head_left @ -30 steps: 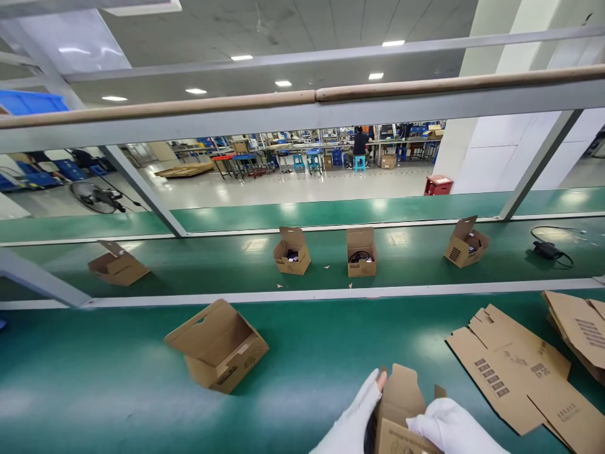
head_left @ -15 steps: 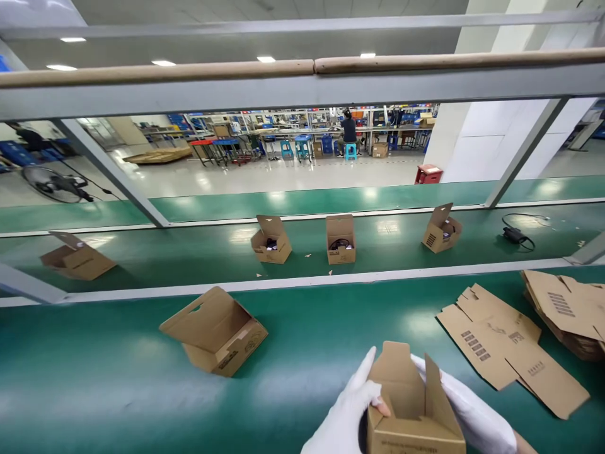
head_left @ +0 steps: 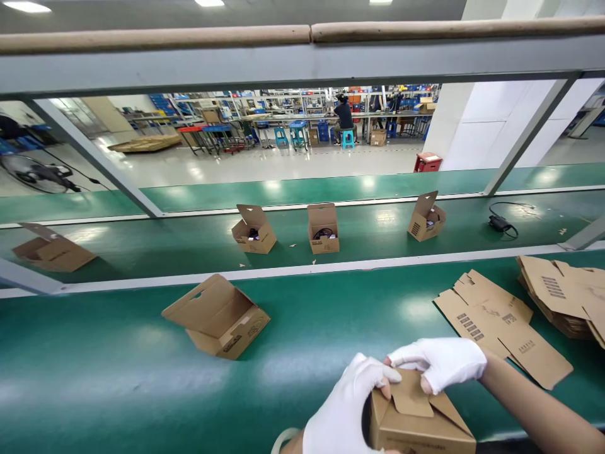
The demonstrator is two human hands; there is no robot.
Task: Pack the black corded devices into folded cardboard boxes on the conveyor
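2 gloved hands (head_left: 345, 403) (head_left: 439, 362) on 1 carton (head_left: 418, 424) | 5 open boxes (head_left: 241, 333)

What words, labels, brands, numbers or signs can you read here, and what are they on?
None can be read with certainty.
Held box: a line of print, too blurred.
Open box nearby: bold front print, too blurred.
Flat carton: several printed patches, too small.
Carton stack: dark printed block, unreadable.
Far boxes: print too small.
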